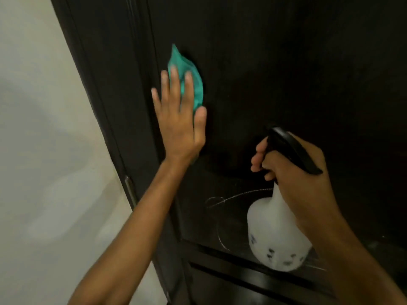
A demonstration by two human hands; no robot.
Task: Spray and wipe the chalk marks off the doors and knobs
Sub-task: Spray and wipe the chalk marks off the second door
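A dark brown door point(286, 62) fills most of the view. My left hand point(179, 122) lies flat against it, fingers spread, pressing a teal cloth point(193, 82) onto the upper left of the panel. My right hand point(297, 170) grips the neck of a white spray bottle point(275, 236) with a black trigger head point(290, 148), held close to the door, lower right. Thin white chalk marks point(231, 198) loop across the panel just left of the bottle, below my left hand. No knob is visible.
The dark door frame point(105, 84) runs diagonally along the door's left edge, with a metal hinge point(130, 190) on it. A pale wall point(39, 150) lies to the left. A raised horizontal rail point(242, 267) crosses the door below the chalked panel.
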